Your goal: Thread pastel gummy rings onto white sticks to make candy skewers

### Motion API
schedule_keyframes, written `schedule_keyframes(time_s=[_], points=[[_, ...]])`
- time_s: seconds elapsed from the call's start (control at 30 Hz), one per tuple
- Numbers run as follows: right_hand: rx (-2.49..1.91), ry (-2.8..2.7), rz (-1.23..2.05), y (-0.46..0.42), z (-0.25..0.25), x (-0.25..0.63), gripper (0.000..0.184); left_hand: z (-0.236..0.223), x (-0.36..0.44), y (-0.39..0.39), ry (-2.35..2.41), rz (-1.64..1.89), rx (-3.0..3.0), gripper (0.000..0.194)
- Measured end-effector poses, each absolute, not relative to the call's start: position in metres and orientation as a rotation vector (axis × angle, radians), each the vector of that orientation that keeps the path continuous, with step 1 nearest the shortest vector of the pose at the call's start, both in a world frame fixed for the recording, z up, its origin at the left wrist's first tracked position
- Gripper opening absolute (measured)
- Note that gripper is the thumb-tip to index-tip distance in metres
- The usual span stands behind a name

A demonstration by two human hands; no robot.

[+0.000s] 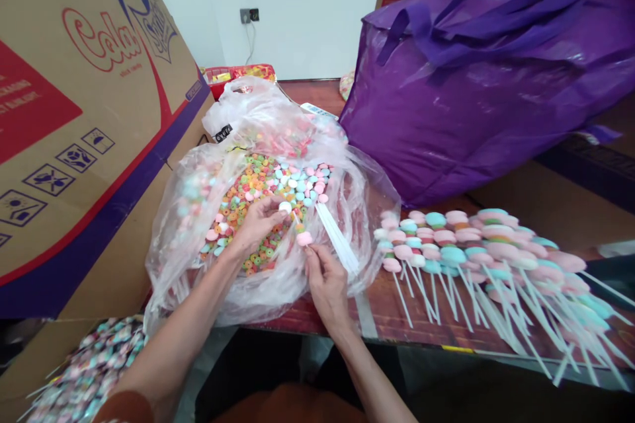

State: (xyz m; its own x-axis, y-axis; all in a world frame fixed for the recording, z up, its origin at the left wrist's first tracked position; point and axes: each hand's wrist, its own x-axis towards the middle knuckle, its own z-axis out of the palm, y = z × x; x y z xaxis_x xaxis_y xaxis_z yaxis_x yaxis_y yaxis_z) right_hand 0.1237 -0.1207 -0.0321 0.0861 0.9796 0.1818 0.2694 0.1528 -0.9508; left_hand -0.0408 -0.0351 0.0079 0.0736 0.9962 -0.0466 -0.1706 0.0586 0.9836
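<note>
My left hand point(258, 223) pinches a white marshmallow point(284, 207) between thumb and fingers, close to the tip of a stick. Lower and to the right, my right hand point(325, 274) grips that marshmallow skewer point(303, 238), which carries a pink marshmallow and a greenish-orange ring. Both hands are over an open clear plastic bag point(198, 158). Inside it lie many small coloured candy rings point(258, 178) and pastel marshmallows point(302, 185). A bundle of bare white sticks point(337, 238) rests on the bag's right part, beside my right hand.
Many finished marshmallow skewers point(461, 244) are piled on the red-brown table point(317, 316) at right. A purple bag point(471, 86) stands behind them. A large carton point(84, 112) walls the left side; wrapped sweets point(94, 370) lie below it. A red basket point(218, 82) sits at the back.
</note>
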Motion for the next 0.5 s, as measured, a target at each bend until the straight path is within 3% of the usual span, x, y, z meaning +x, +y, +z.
schedule_keyframes(time_s=[0.3, 0.5], points=[[-1.303, -1.447, 0.876, -0.123, -0.029, 0.123, 0.030, 0.001, -0.030, -0.040, 1.184, 1.357, 1.006, 0.029], [-1.310, -1.471, 0.880, -0.122, -0.024, 0.123, 0.030, -0.001, -0.037, -0.045, 1.141, 1.320, 0.979, 0.044]])
